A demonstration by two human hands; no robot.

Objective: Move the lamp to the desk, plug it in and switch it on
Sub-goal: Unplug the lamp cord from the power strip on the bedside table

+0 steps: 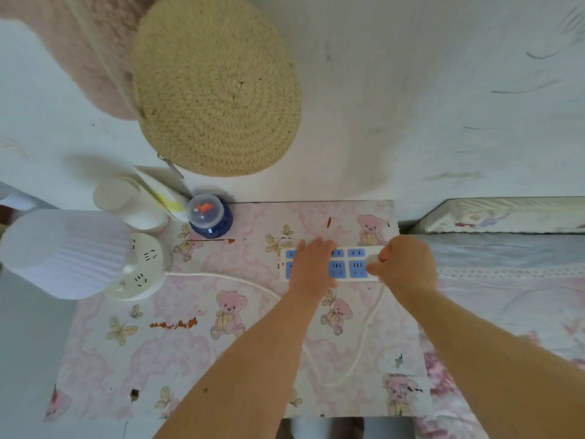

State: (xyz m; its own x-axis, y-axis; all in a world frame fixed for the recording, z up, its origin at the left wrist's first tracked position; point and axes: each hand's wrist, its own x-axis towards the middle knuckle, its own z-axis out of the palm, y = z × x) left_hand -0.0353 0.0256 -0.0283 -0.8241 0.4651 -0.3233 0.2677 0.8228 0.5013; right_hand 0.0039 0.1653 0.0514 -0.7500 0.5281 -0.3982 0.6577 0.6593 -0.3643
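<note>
The white lamp with a pleated shade stands on a round white base with sockets, at the desk's left edge. Its white cord runs right across the desk and loops back up to my right hand. A white power strip with blue sockets lies at the desk's far right. My left hand rests flat on the strip's left part, fingers spread. My right hand pinches the white plug at the strip's right end; I cannot tell whether its pins are seated.
A blue jar with a clear lid, a white cup and a leaning tube stand at the desk's back left. A woven straw cushion hangs on the wall above. A bed adjoins the desk on the right.
</note>
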